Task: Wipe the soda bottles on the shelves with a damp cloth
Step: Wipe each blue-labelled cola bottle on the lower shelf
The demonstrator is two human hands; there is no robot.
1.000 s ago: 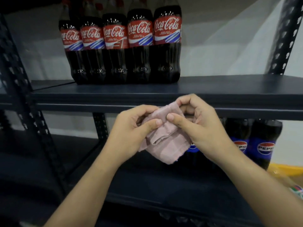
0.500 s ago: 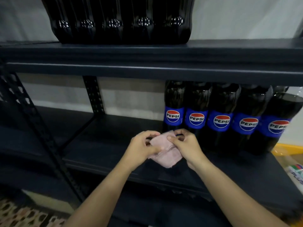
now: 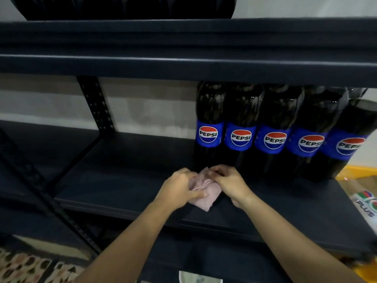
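the pink cloth (image 3: 205, 189) is soft woven fabric, matt and wrinkled, with a slightly frayed edge at 6 o'clock. the pepsi bottles (image 3: 241, 129) at 3 o'clock are dark glossy plastic with shiny blue film labels. the shelf (image 3: 126, 176) looks like painted metal, dark and matt, smooth; its post (image 3: 95, 103) at 10 o'clock is perforated metal. the wall (image 3: 142, 111) behind is matt, a bit rough.

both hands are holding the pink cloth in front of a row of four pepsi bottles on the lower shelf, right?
Not quite: the head view shows five Pepsi bottles, not four. The rest holds: the left hand and right hand both hold the pink cloth before them on the lower shelf.
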